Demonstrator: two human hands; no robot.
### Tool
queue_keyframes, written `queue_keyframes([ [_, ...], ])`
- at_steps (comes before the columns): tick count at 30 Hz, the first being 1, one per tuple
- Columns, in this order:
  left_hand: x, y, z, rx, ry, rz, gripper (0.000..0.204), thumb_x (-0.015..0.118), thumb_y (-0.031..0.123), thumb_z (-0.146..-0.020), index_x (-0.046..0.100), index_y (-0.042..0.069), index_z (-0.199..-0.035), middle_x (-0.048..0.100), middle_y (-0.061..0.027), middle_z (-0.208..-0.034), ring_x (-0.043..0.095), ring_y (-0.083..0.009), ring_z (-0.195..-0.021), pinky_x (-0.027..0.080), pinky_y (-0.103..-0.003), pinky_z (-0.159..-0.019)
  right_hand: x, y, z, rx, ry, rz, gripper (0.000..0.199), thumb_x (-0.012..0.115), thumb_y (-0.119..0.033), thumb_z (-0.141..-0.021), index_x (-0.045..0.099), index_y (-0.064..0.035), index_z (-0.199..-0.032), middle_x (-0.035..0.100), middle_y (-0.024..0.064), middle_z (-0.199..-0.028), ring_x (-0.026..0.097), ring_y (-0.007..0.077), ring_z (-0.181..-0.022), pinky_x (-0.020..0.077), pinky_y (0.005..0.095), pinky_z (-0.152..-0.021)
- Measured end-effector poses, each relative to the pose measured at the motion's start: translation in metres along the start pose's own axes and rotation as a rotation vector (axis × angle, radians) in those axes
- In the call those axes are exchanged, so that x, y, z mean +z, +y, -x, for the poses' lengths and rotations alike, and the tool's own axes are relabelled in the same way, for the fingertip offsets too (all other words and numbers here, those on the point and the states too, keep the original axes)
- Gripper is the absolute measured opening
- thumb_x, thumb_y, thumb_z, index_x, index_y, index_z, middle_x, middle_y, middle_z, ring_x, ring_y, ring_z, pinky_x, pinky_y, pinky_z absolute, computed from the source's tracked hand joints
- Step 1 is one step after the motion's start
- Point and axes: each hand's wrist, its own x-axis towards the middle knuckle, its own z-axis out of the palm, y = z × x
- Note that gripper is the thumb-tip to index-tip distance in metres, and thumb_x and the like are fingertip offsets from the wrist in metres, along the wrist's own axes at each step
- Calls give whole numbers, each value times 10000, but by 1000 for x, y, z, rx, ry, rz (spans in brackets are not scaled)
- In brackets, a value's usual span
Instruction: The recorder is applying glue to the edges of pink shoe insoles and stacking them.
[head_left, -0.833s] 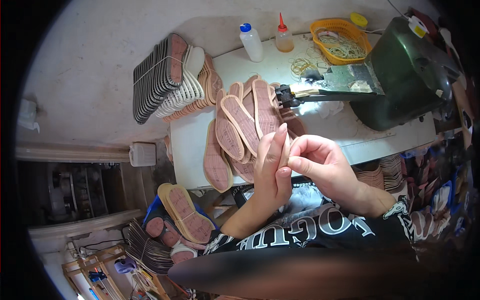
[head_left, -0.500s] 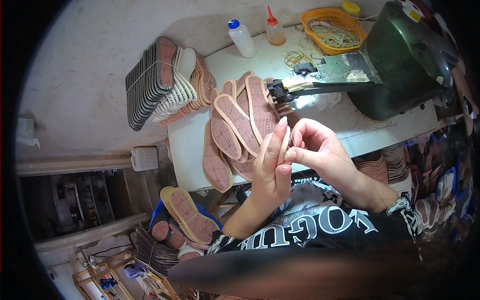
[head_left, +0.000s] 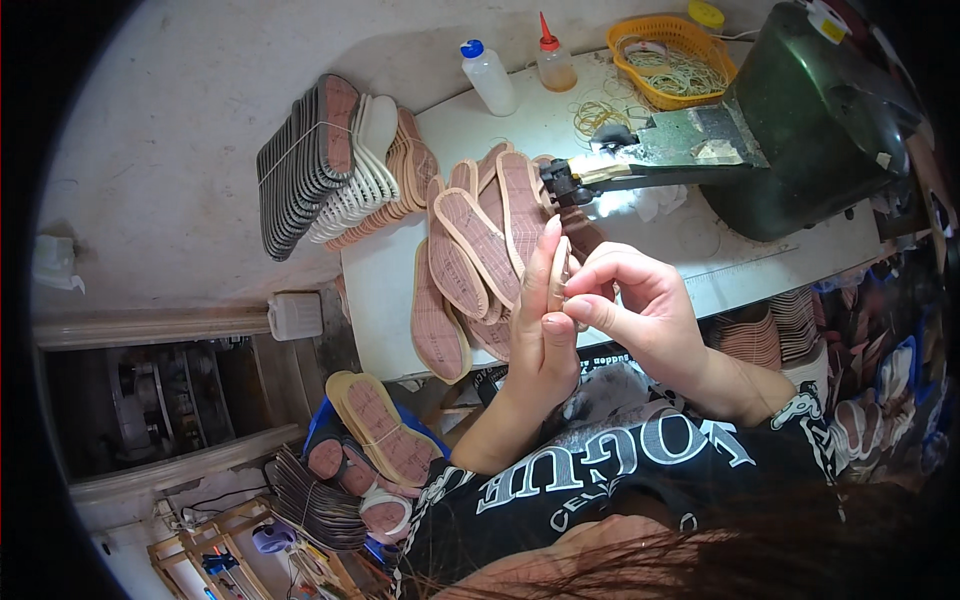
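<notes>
Tan insole (head_left: 562, 268), thin and narrow, sits upright between your two hands just over the near edge of the white table (head_left: 690, 250). Your left hand (head_left: 545, 325) is flat behind it, fingers straight up as a backing. Your right hand (head_left: 640, 310) is closed in a pinch, thumb and forefinger on its lower edge (the contact point itself is partly covered by your fingers).

Handling, as I judge it: light, floppy, will fold if held by one end only. Take it at the edges near the middle, with the palm behind for support. Surface looks textured, so slip is unlikely.

Nearby: a fan of pinkish soles (head_left: 480, 245) lies on the table just beyond your hands, and a banded stack of dark and pale soles (head_left: 325, 160) leans at the table's left end. The green machine (head_left: 810, 120) has its arm pointing at the fan. Two glue bottles (head_left: 490, 75) and a yellow basket (head_left: 675, 60) of rubber bands stand at the back.

Hard to make out: most of the insole is hidden by your left fingers, so I can't tell its full length or which face is toward you.
</notes>
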Motion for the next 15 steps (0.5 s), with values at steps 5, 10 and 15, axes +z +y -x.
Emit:
queue_keyframes([
  [5, 1, -6, 0, 104, 30, -125, 795, 350, 565, -962, 262, -68, -1434, 494, -141, -1099, 504, -192, -908, 429, -331, -855, 2, -3, 2, 121, 7, -131, 75, 685, -74, -846, 658, -24, -896, 573, -35, -828, 475, 35, -726, 383, 188, -649],
  [10, 0, -8, -1, 175, 70, -263, 748, 356, 524, -970, 279, -58, -1431, 482, -161, -1077, 492, -233, -921, 412, -353, -865, 4, -12, 1, 369, -41, -447, 98, 648, -88, -889, 612, -10, -937, 582, -29, -847, 557, 40, -810, 457, 191, -720],
  [15, 0, -6, -6, 284, 63, -353, 718, 348, 500, -980, 281, -52, -1434, 495, -164, -1047, 487, -251, -920, 404, -370, -862, 6, -8, 5, 299, -40, -484, 110, 618, -111, -917, 570, -23, -963, 604, 0, -885, 583, 53, -849, 480, 209, -765],
])
